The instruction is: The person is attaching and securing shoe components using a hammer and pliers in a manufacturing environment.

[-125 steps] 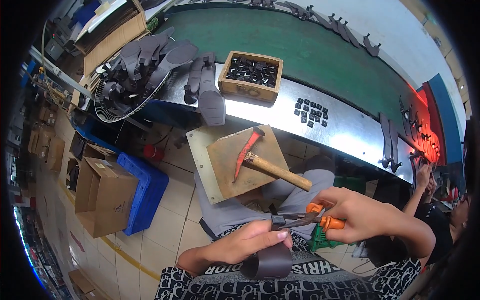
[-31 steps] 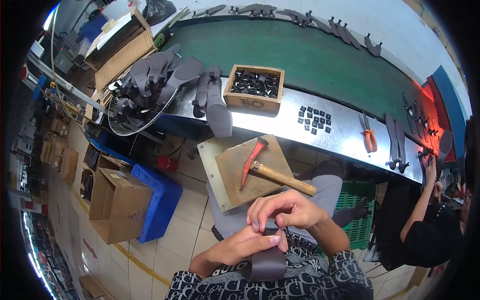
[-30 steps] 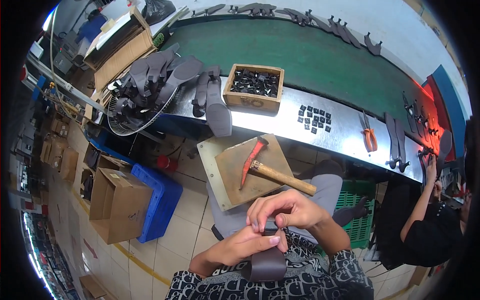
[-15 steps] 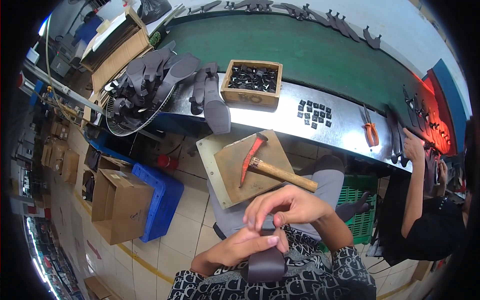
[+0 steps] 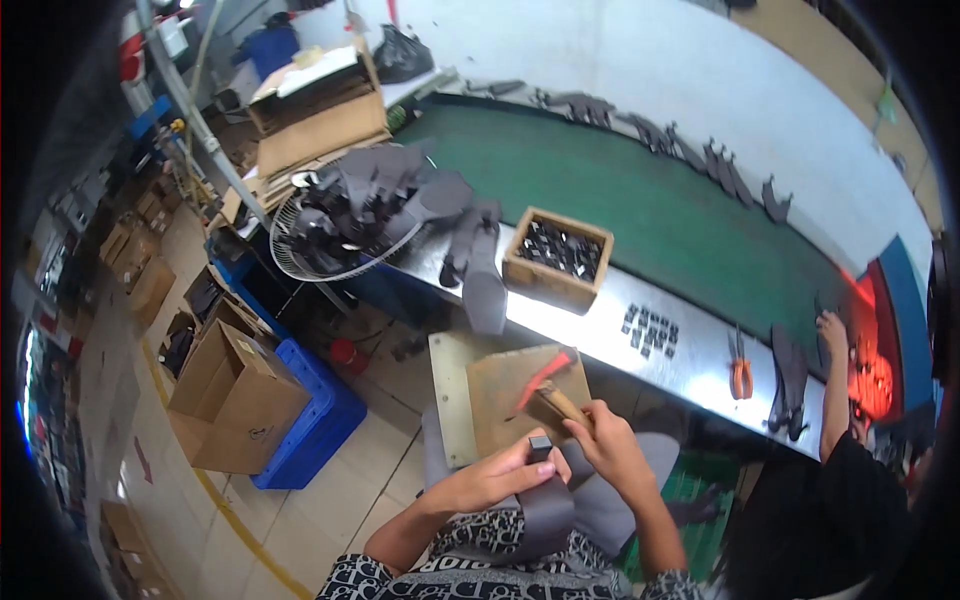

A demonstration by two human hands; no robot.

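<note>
My left hand (image 5: 500, 478) is closed round a dark brown heeled shoe sole (image 5: 548, 515), its heel pointing up. A small black heel tip (image 5: 540, 443) sits on the heel's end, beside my left thumb. My right hand (image 5: 610, 445) grips the wooden handle of a hammer (image 5: 562, 402). The hammer's red head lies over a worn brown board (image 5: 490, 395) on a pale metal plate (image 5: 450, 410) across my lap. My fingers hide part of the heel and the handle's end.
On the metal ledge stand a wooden box (image 5: 545, 280) of black heel tips, several tips in rows (image 5: 650, 332), orange-handled pliers (image 5: 740, 375) and loose soles (image 5: 485, 290). A wire basket (image 5: 350, 272) of soles is left. A co-worker's hand (image 5: 832, 335) reaches over the green belt (image 5: 640, 200).
My right hand has left the heel and taken hold of the hammer's handle. The black tip on the heel now shows. The whole view has shifted and tilted.
</note>
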